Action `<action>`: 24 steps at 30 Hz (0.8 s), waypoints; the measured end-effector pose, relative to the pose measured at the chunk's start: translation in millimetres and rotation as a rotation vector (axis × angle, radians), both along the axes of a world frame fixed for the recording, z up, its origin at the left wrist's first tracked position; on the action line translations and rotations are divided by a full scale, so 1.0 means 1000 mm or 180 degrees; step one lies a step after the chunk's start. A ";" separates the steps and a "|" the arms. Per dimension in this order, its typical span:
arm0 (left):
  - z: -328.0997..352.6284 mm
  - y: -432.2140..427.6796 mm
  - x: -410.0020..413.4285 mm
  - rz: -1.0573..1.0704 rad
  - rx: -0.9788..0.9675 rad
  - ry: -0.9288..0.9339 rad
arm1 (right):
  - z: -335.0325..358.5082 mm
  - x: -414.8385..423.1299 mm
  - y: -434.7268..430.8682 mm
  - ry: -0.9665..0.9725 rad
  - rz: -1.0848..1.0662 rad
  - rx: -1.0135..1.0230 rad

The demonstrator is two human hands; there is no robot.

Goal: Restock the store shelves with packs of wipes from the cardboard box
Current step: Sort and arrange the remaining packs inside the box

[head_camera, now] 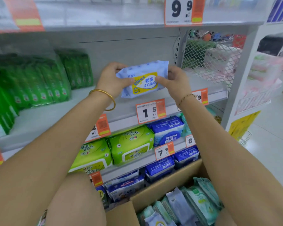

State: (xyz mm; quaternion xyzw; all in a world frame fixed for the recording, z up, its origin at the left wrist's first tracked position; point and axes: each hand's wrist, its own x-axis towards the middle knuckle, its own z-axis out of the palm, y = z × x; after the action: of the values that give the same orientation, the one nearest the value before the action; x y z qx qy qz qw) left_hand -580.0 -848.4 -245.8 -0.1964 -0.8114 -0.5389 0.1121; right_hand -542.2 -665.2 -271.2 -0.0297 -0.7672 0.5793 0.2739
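I hold a light blue pack of wipes (144, 79) with a yellow label in front of the grey shelf (82, 110), a little above its front edge. My left hand (112, 79) grips the pack's left end and my right hand (173, 80) grips its right end. The pack is tilted, its right end higher. Below my arms stands the open cardboard box (167, 186) with several pale green and blue packs of wipes (201, 201) inside.
Dark green packs (39, 84) stand on the left of the same shelf. Lime green packs (131, 144) and blue packs (167, 129) fill the shelves below. A white mesh panel (207, 59) closes the shelf's right end. Price tags (150, 110) hang on the shelf edges.
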 end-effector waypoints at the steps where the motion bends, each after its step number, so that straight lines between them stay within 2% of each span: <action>1: -0.004 0.002 -0.005 0.0096 -0.0075 0.0083 | -0.002 -0.007 0.001 -0.0099 -0.0090 0.0082; 8: -0.032 0.012 -0.021 0.0041 -0.0573 -0.0100 | -0.018 -0.023 0.011 -0.0825 -0.0400 0.0873; 16: -0.030 0.014 -0.019 -0.0134 -0.0619 -0.0152 | -0.020 -0.023 0.010 -0.0504 -0.0595 0.1639; 24: -0.031 0.014 -0.012 -0.0127 -0.0679 -0.0037 | -0.026 -0.013 0.009 -0.0321 -0.0598 0.1588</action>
State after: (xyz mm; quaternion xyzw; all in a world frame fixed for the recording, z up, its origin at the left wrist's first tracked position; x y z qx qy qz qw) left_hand -592.1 -834.0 -277.2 -0.2202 -0.8607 -0.4528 0.0750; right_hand -555.0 -655.9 -297.2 -0.0612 -0.8927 0.3422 0.2868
